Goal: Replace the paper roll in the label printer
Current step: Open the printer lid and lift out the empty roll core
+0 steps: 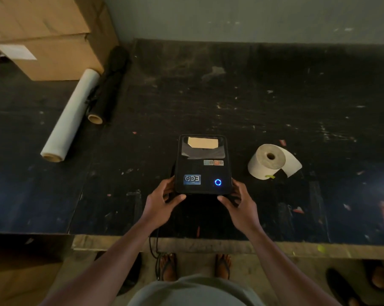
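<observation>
A black label printer [203,166] sits on the dark table in the middle of the head view, its lid down, a blue ring light glowing at its near right corner and a tan shape showing through the window at its far end. My left hand [162,200] grips its near left corner and my right hand [238,200] grips its near right corner. A white paper roll [267,162] lies on its side to the right of the printer, a loose tail of paper curling out from it. The printer's cable hangs over the table's front edge.
A white film roll [70,117] and a black roll [108,85] lie at the left, next to stacked cardboard boxes [52,34]. The dark table top [230,89] is scuffed and littered with paper scraps. Its front edge [275,246] runs just before my feet.
</observation>
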### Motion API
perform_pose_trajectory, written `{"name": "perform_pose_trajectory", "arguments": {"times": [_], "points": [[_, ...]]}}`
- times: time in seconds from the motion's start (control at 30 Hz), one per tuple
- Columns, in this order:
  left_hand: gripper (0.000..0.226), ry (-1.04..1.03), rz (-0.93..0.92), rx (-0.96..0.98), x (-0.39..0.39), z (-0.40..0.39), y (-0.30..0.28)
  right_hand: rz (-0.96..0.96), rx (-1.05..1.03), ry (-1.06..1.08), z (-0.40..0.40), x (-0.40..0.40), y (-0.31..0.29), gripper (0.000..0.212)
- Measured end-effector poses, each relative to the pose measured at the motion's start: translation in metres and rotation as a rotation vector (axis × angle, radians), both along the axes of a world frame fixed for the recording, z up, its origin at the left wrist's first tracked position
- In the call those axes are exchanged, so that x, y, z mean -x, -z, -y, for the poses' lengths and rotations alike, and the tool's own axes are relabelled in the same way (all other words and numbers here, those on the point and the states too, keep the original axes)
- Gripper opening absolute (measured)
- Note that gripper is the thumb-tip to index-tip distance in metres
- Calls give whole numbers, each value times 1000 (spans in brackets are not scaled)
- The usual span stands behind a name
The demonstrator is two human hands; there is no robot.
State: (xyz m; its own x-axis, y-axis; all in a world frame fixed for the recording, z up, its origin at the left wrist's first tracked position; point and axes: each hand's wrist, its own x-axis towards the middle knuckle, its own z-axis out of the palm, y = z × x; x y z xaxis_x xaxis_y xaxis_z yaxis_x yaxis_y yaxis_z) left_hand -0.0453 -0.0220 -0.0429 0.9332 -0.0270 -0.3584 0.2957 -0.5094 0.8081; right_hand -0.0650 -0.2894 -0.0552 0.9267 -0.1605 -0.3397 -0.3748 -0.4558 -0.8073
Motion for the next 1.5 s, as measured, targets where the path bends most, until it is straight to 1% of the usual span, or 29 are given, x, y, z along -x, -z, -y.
{"name": "perform_pose_trajectory", "arguments": {"times": [0.17, 0.3, 0.4, 0.5, 0.6, 0.8, 0.97, 1.07, 1.13, 1.2, 1.27, 1.33, 1.4, 1.5], "points": [[71, 6, 44, 10, 2, 0, -3, 49, 34, 0, 0, 2, 0, 76], [72, 2, 80, 32, 2, 1, -11, 75, 60, 8, -1, 3, -8, 86], [76, -9, 157, 84, -9, -1, -26, 191, 44, 19, -1, -7, -31, 89], [77, -39, 249, 154, -33, -2, -46, 297, -27, 56, -1, -34, -59, 84], [82, -79, 310, 180, -65, 2, -62, 338, -89, 104, 0, -71, -78, 76], [82, -112, 323, 214, -123, 8, -71, 349, -91, 92, 7, -131, -89, 73], [84, -113, 302, 230, -149, 6, -63, 350, -81, 64, 16, -157, -83, 67], [71, -110, 295, 172, -147, 0, -48, 330, -68, 47, 23, -158, -72, 65], [55, -86, 296, 40, -138, -5, -29, 285, -3, 1, 27, -149, -57, 63], [42, -10, 276, -110, -128, -6, -9, 217, 126, -122, 30, -140, -38, 58], [42, 98, 260, -212, -121, -4, 5, 169, 270, -277, 30, -135, -24, 55], [51, 187, 270, -280, -122, 0, 13, 148, 367, -374, 28, -138, -16, 55], [55, 242, 302, -331, -128, 3, 17, 148, 413, -431, 26, -146, -13, 53], [49, 269, 298, -359, -137, 5, 22, 134, 420, -467, 25, -157, -11, 41]]}}
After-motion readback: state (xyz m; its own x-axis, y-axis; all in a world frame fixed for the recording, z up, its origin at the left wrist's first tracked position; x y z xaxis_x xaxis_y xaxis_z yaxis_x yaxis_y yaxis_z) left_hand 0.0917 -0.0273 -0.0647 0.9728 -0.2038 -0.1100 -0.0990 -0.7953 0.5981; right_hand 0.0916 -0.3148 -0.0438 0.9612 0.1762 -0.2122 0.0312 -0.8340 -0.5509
